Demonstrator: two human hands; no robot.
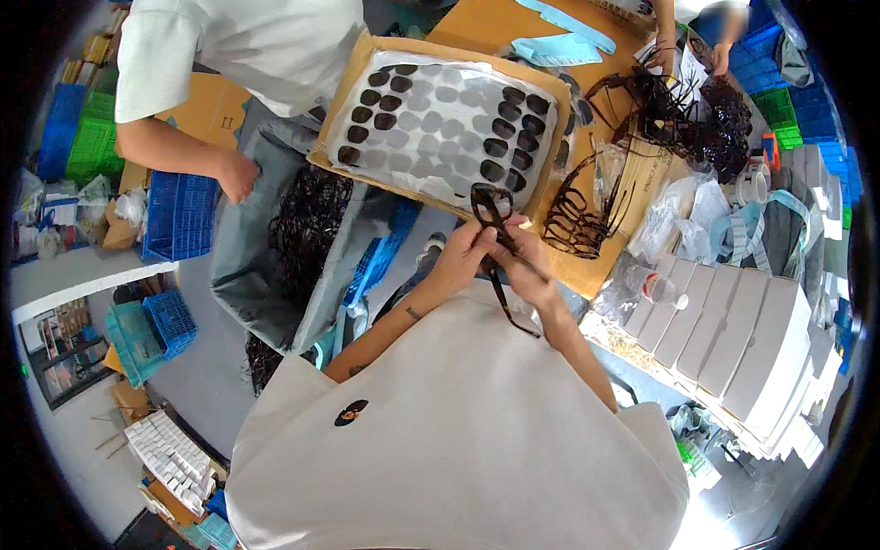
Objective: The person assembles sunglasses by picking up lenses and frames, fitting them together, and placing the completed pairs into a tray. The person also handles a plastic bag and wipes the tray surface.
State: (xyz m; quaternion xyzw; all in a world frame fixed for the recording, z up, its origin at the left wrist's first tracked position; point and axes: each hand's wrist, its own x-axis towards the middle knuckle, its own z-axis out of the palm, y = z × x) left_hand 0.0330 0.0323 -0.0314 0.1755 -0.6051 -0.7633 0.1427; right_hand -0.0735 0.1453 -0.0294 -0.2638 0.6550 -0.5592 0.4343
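Both my hands are closed on a dark brown eyeglass frame [491,203] in front of my chest. My left hand [458,260] pinches it from the left, and my right hand [524,260] grips its other side, with a temple arm hanging down between my wrists. Whether a lens sits in the frame cannot be made out. Just beyond my hands lies a shallow cardboard box [555,110] lined with white paper. Dark sunglass lenses [495,147] stand in rows at its left and right sides, with pale round marks between them.
Several dark frames [576,225] lie right of the box, beside a larger heap [697,119]. A grey lined bin [243,275] of dark frames stands left. White boxes [733,321] and a plastic bottle [662,290] are at right. One co-worker's hand [238,177] is near the bin; another person works beyond the heap.
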